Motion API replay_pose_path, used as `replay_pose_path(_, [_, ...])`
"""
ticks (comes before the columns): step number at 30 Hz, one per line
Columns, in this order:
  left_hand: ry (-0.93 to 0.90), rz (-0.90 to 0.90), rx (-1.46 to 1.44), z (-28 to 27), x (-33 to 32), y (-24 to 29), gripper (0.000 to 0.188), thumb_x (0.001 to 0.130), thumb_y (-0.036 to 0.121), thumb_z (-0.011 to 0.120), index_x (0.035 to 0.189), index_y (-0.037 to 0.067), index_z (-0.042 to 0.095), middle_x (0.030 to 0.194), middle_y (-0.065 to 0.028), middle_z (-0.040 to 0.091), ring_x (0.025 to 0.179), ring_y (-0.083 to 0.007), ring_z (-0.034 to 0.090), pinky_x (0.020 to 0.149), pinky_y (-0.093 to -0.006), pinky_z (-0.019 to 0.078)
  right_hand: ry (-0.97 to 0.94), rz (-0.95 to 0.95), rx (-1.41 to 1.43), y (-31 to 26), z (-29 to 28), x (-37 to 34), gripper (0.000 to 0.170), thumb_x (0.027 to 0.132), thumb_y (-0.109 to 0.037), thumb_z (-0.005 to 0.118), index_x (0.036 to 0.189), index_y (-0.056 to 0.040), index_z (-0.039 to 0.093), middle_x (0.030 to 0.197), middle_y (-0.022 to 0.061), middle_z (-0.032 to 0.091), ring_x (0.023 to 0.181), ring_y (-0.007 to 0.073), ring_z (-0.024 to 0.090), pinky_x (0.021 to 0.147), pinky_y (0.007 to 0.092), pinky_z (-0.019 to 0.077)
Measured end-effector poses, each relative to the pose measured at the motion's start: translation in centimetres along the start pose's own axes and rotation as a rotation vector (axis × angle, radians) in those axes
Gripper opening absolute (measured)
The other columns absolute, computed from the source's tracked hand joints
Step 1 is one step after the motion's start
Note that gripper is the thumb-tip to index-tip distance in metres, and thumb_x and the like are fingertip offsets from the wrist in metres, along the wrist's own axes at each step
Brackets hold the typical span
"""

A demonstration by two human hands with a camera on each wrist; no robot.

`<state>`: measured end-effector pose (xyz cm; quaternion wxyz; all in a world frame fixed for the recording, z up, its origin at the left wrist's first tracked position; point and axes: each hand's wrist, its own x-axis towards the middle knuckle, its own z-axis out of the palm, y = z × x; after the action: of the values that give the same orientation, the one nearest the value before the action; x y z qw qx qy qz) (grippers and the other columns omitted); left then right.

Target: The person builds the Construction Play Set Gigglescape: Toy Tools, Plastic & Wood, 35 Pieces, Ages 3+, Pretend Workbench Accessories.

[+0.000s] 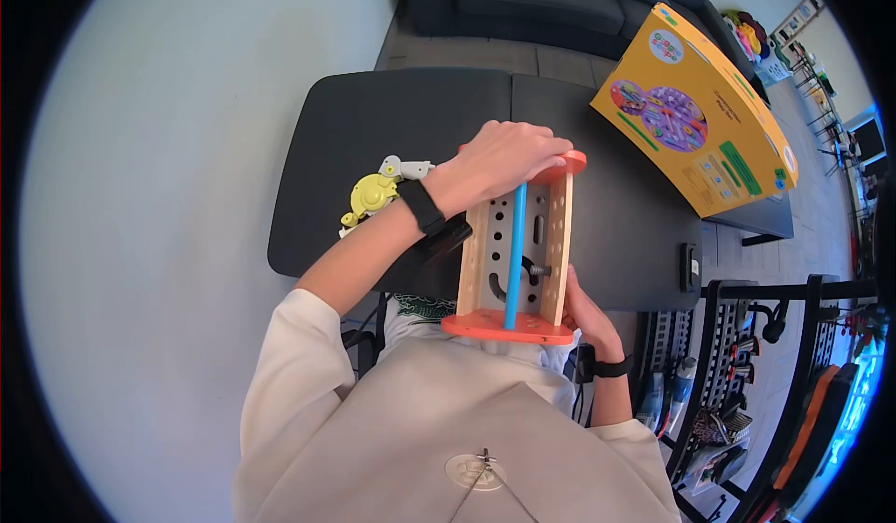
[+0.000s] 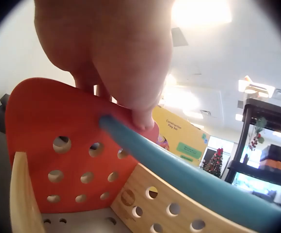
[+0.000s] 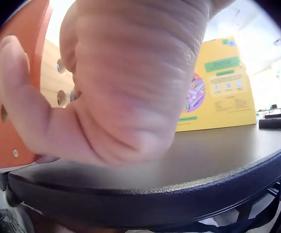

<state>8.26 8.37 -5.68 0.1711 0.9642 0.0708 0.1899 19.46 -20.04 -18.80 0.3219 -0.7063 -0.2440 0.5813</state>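
Observation:
A toy toolbox with red ends, wooden sides (image 1: 558, 243) and a blue rod (image 1: 515, 252) stands on the table near its front edge. My left hand (image 1: 504, 157) grips the top of the far red end (image 2: 38, 121), thumb on its inner face in the left wrist view. At the right near corner, my right hand (image 1: 588, 316) holds the box from outside. Its thumb lies against the near red end (image 3: 29, 29) in the right wrist view; its other fingers are mostly hidden. A grey bolt (image 1: 539, 270) and a dark curved piece (image 1: 528, 264) show inside.
Left of the toolbox lies a yellow and white toy (image 1: 373, 192) on the black table (image 1: 411, 103). A large yellow box (image 1: 695, 112) stands at the back right. A small black object (image 1: 689, 267) sits at the right edge. Black shelves (image 1: 803, 292) stand beyond, right.

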Motion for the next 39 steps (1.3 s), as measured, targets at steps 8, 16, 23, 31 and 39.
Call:
replay_pose_path(8, [-0.113,-0.069,-0.039,1.6,1.9,-1.8,0.03,0.106,0.03,0.061,0.127,0.013,0.075,0.106,-0.0076,0.077,0.095,-0.0322,0.075,0.08,-0.044,0.0602,0.18,-0.173,-0.218,2.2,-0.1,3.0,0.104,0.105,-0.079,0.007,0.092,0.0047,0.068,0.064,0.0201,0.061,0.069,0.0329,0.068,0.063,0.0423,0.0545])
replay_pose_path(16, [0.241,-0.168,-0.26,-1.0,-2.3,-3.8,0.032,0.107,0.023,0.06,0.132,0.007,0.072,0.12,-0.0133,0.076,0.11,-0.033,0.072,0.094,-0.0392,0.0574,0.297,-0.524,-0.89,3.2,-0.5,2.5,0.072,0.097,-0.018,0.058,0.158,0.0083,0.031,0.086,0.0312,0.065,0.08,0.0521,0.066,0.071,0.0581,0.0527])
replay_pose_path(23, [0.153,-0.401,0.07,1.1,-15.3,-5.2,0.022,0.097,0.011,0.068,0.117,0.004,0.073,0.108,-0.0125,0.072,0.103,-0.0323,0.065,0.091,-0.0451,0.0522,0.355,-0.448,-0.914,3.5,0.5,2.8,0.061,0.099,-0.019,0.06,0.151,0.0066,0.041,0.086,0.0299,0.066,0.077,0.051,0.068,0.067,0.056,0.0557])
replay_pose_path(31, [-0.056,-0.433,0.437,5.6,-17.5,-4.1,0.038,0.086,0.013,0.08,0.122,0.005,0.07,0.125,-0.0087,0.062,0.123,-0.0284,0.054,0.1,-0.0442,0.0426,0.249,-0.517,-0.515,4.8,0.2,3.4,0.05,0.107,-0.023,0.053,0.147,0.0051,0.041,0.089,0.0323,0.067,0.083,0.0541,0.066,0.07,0.057,0.0525])
replay_pose_path(39, [-0.027,-0.411,0.455,4.7,-17.1,-3.5,0.038,0.088,0.015,0.078,0.124,0.006,0.069,0.122,-0.0089,0.065,0.125,-0.027,0.055,0.099,-0.0437,0.0405,0.301,-0.53,-0.542,3.2,1.3,3.0,0.051,0.117,-0.038,0.028,0.136,0.0055,0.048,0.095,0.0335,0.067,0.091,0.0543,0.063,0.08,0.0561,0.0503])
